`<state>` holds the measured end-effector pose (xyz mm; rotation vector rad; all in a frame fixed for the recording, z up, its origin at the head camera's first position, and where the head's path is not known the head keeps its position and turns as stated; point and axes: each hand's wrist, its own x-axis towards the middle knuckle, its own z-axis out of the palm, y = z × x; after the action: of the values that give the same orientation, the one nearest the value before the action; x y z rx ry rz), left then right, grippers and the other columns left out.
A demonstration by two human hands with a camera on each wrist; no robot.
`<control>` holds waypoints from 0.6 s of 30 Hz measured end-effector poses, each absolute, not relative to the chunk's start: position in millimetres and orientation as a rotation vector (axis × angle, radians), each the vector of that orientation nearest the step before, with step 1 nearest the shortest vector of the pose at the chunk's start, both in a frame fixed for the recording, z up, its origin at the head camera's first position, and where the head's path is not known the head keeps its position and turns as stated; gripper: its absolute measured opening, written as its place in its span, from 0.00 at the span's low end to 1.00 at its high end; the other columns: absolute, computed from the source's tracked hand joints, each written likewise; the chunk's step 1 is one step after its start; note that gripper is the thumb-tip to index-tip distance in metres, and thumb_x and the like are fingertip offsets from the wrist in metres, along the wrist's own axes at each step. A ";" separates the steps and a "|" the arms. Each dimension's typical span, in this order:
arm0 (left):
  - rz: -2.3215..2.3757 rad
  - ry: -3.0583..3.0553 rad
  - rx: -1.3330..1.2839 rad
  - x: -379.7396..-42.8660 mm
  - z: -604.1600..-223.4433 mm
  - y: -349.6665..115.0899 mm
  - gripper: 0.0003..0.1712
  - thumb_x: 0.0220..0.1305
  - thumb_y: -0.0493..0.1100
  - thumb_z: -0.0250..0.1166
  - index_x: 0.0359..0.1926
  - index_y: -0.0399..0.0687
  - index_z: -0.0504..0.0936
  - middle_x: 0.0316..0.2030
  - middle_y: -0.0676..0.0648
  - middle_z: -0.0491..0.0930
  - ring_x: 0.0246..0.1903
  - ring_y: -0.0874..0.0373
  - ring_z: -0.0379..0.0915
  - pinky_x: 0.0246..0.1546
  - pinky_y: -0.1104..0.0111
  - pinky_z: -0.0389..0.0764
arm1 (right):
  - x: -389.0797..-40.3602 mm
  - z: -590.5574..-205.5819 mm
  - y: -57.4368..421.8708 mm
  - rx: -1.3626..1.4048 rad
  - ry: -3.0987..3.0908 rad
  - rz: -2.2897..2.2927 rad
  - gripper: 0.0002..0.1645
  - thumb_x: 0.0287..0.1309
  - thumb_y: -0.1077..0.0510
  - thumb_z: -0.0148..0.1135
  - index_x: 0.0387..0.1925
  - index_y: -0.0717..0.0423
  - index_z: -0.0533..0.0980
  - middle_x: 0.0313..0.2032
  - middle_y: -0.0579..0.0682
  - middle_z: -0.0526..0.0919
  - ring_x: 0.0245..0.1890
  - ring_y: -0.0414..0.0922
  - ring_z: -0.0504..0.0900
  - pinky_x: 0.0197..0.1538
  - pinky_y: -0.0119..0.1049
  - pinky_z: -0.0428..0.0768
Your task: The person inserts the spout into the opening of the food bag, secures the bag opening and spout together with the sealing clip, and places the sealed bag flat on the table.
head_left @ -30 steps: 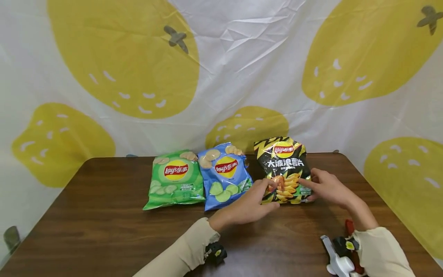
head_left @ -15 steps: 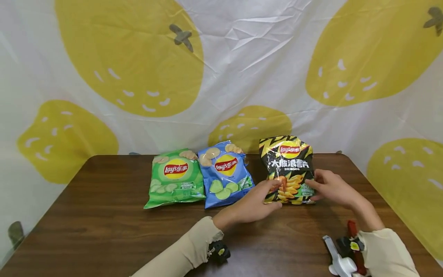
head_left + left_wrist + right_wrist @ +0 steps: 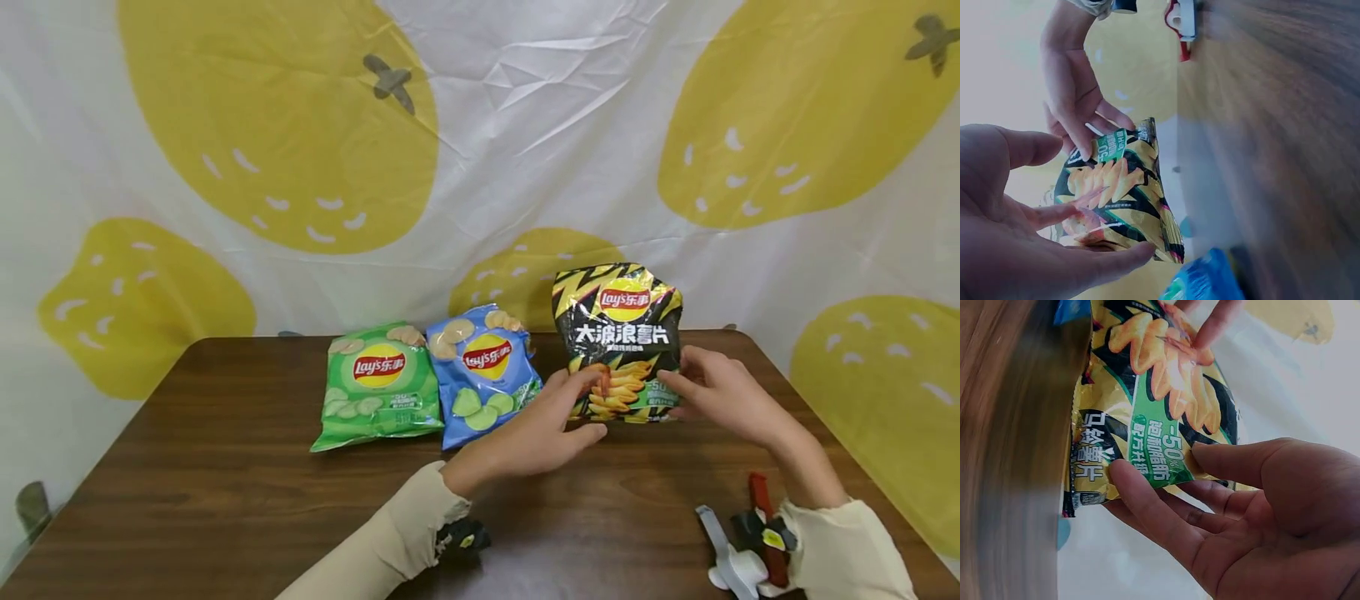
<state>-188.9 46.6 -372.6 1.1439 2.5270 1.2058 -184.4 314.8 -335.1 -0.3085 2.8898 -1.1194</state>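
A black and yellow bag of potato chips stands roughly upright between both hands, its lower edge raised off the table. My left hand holds its lower left side, one finger on the printed front, as the left wrist view shows. At the lower right corner my right hand pinches the bag, with thumb and a finger on the front and other fingers behind. To the left lie a blue bag of chips, partly covered by the left hand, and a green bag of chips.
A white and grey tool with a red part lies beside the right sleeve on the brown wooden table. A white cloth with yellow lemon prints hangs behind the table's far edge.
The black and yellow chip bag has risen and come more upright, held in both hands. The blue and green bags have stayed in place.
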 end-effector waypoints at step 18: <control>1.165 2.694 1.053 -120.1 -375.4 -50.2 0.38 0.72 0.51 0.60 0.76 0.61 0.52 0.66 0.46 0.61 0.62 0.52 0.67 0.58 0.52 0.74 | -150.5 -333.3 227.0 -0.736 2.756 -1.160 0.11 0.70 0.58 0.58 0.33 0.58 0.68 0.31 0.50 0.84 0.27 0.41 0.86 0.30 0.37 0.83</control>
<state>-120.1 -50.2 -375.4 1.0532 2.6938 1.1654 -150.5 227.0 -333.3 -0.7358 2.7559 -1.1604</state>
